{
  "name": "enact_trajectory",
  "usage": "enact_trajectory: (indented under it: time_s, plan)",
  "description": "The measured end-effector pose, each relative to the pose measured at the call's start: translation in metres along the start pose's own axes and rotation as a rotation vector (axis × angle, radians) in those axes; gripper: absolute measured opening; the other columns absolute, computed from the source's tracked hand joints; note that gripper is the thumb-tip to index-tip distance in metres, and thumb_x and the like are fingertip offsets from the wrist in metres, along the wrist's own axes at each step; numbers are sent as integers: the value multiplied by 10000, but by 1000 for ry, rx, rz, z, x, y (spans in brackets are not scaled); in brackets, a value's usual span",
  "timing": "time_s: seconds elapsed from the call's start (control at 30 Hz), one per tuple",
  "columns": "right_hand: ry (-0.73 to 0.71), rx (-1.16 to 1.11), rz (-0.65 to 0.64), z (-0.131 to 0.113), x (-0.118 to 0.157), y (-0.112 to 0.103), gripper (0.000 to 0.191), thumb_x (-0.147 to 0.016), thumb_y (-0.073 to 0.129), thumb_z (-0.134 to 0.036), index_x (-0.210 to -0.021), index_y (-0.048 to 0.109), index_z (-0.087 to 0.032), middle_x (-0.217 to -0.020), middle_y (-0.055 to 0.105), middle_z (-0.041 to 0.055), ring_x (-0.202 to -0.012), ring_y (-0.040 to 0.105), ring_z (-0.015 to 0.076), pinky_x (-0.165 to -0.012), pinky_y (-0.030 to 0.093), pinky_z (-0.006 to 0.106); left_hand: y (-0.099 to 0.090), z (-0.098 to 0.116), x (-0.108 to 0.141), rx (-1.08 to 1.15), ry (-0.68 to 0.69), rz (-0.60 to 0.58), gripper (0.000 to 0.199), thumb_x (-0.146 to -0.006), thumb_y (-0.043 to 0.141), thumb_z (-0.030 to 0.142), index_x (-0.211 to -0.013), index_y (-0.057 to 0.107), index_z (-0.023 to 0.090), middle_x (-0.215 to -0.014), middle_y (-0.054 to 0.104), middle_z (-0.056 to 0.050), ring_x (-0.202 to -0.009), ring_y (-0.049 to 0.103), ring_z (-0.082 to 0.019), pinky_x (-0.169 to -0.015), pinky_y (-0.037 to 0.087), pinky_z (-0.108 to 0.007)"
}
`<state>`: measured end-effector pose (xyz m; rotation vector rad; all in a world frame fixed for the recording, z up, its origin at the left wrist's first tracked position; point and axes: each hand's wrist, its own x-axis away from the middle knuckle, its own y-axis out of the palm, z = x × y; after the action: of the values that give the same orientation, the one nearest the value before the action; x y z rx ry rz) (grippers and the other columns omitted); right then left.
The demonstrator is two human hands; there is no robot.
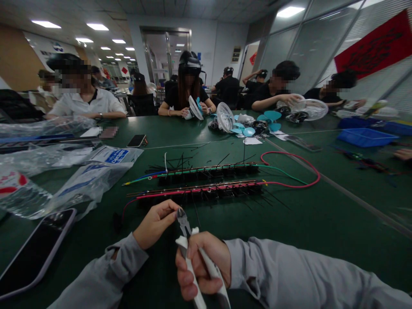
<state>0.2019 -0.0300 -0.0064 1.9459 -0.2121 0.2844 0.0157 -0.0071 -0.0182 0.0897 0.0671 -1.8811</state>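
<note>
In the head view my right hand (204,266) is wrapped round the white handles of a pair of cutting pliers (184,224), whose metal jaws point up and away. My left hand (157,223) is closed in a pinch beside the tip of the jaws; what its fingertips hold, if anything, is too small to tell. Just beyond both hands lies a long dark strip with a pink-red wire (180,192) along it and black cable ties sticking out. Behind it is a similar strip with a green wire (209,170). A red cable (309,185) loops at their right ends.
A large phone (37,253), a clear bottle (22,193) and plastic bags (86,180) lie at the left. Across the green table, several people handle fan parts (225,116). Blue trays (367,136) stand at the right, near another person's hand (403,153).
</note>
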Motion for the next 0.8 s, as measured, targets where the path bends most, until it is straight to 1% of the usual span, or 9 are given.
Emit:
enact_trajectory:
  time_s: [0.17, 0.33, 0.47, 0.57, 0.63, 0.67, 0.73, 0.8]
  plan:
    - [15, 0, 24, 0, -1, 0, 170, -576, 458, -258, -699, 482, -142, -596, 436, 49, -499, 487, 157, -230, 170, 135, 0, 1, 0, -11, 10, -8, 238, -814, 618, 363, -835, 610, 126, -782, 628, -48, -717, 572, -155, -675, 459, -261]
    - [23, -12, 13, -1, -1, -1, 168, -568, 456, -251, -694, 485, -142, -590, 436, 48, -488, 479, 152, -229, 157, 131, 0, 0, -1, -26, 9, -8, 233, -816, 617, 359, -826, 615, 126, -774, 625, -49, -714, 570, -156, -671, 455, -259]
    - [17, -13, -16, 1, 0, -2, 156, -590, 446, -251, -700, 478, -145, -587, 440, 49, -490, 488, 152, -237, 144, 124, -1, 0, -1, -27, 18, 4, 230, -815, 619, 355, -830, 616, 126, -772, 622, -48, -711, 567, -154, -669, 454, -258]
    - [1, -18, -57, 2, -2, -9, 170, -610, 437, -258, -715, 490, -135, -590, 466, 59, -507, 510, 161, -241, 145, 122, 0, 1, -1, -19, 18, 11, 216, -815, 621, 347, -835, 616, 132, -777, 626, -43, -717, 571, -154, -672, 455, -255]
    - [-28, -11, -95, 3, -5, -16, 202, -618, 428, -261, -738, 509, -120, -610, 513, 81, -536, 545, 178, -247, 177, 129, 0, 1, -1, -7, 13, 23, 205, -811, 628, 338, -830, 615, 134, -776, 629, -40, -719, 573, -153, -675, 457, -255]
    - [-54, 2, -117, 3, -7, -19, 238, -607, 427, -264, -758, 523, -106, -645, 552, 104, -560, 570, 196, -252, 215, 145, 0, 0, -1, -3, 11, 29, 205, -809, 631, 337, -826, 615, 133, -774, 628, -39, -719, 574, -154, -678, 458, -257]
    - [-72, 48, -147, 4, -10, -22, 355, -567, 431, -257, -846, 548, -73, -771, 620, 164, -690, 632, 258, -304, 322, 175, 0, -1, -1, 0, 1, 35, 209, -806, 633, 341, -821, 615, 132, -771, 627, -39, -714, 574, -155, -675, 461, -262]
    - [-62, 66, -150, 5, -11, -21, 459, -539, 429, -236, -943, 548, -52, -914, 632, 197, -842, 640, 292, -409, 426, 207, 0, -2, -1, 4, -7, 36, 213, -808, 630, 344, -824, 614, 132, -766, 626, -37, -703, 572, -151, -667, 461, -260]
